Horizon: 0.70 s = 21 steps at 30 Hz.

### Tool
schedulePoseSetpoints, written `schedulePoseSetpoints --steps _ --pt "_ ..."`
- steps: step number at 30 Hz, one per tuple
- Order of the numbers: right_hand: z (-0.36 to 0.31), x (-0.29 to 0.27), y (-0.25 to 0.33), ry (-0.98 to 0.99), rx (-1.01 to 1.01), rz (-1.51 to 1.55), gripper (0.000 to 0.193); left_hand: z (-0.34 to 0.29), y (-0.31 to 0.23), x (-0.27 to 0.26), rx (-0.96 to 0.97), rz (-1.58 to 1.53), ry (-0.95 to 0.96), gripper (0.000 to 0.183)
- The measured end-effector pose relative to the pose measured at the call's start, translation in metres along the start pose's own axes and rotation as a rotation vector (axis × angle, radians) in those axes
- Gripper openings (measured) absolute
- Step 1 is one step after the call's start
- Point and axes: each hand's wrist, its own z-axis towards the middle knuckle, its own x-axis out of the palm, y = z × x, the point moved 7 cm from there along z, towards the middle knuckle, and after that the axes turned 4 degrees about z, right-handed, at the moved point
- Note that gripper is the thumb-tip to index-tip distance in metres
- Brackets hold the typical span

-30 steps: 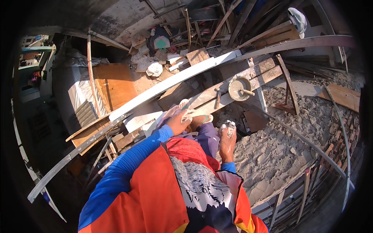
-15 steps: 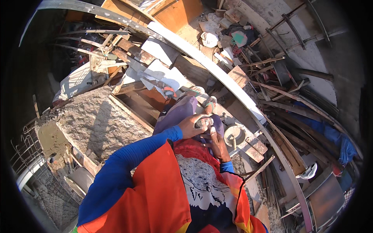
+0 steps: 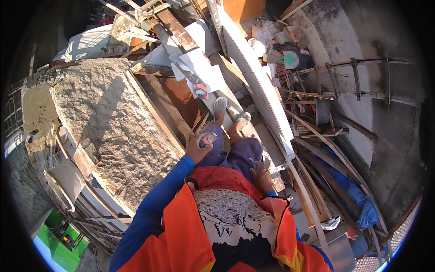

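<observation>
My left hand (image 3: 198, 148) is closed around a small dark, rounded object (image 3: 208, 139) with a shiny face and a reddish mark; its exact kind is unclear. It is held above my left thigh, beside the edge of the rough concrete. My right hand (image 3: 261, 177) lies on my right thigh in purple trousers, its fingers loosely apart and nothing seen in it. Beyond my knees, my feet in sandals (image 3: 220, 105) stand on a plank. Ahead of them, an orange-and-grey tool (image 3: 200, 89) lies on a white board (image 3: 198, 63).
To my left spreads a rough concrete slab (image 3: 108, 118) with a timber edge (image 3: 154, 109). A long white beam (image 3: 263, 86) crosses ahead and to the right. Beyond it lie wood scraps (image 3: 317, 149), a blue tarp (image 3: 358, 199) and a rubble pile (image 3: 285, 50).
My hands have come apart. The left has moved left with the small dark object, while the right has dropped onto my thigh. The view has turned, and the bucket at right no longer shows.
</observation>
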Motion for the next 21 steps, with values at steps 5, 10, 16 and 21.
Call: schedulePoseSetpoints --steps 5,10,16,21 --pt "-0.007 0.006 0.053 0.048 -0.149 0.004 0.044 -0.007 0.008 -0.023 -0.039 -0.068 0.022 0.057" --pt "-0.011 0.038 0.065 0.012 -0.179 -0.1 0.042 -0.003 0.029 -0.033 -0.021 0.071 -0.038 0.057" --pt "-0.017 0.029 0.062 -0.202 -0.395 -0.165 0.042 -0.002 0.014 -0.028 0.02 -0.041 -0.01 0.055" --pt "-0.016 0.026 0.035 -0.152 -0.266 -0.04 0.041 0.004 0.021 -0.022 0.03 -0.047 -0.065 0.052"
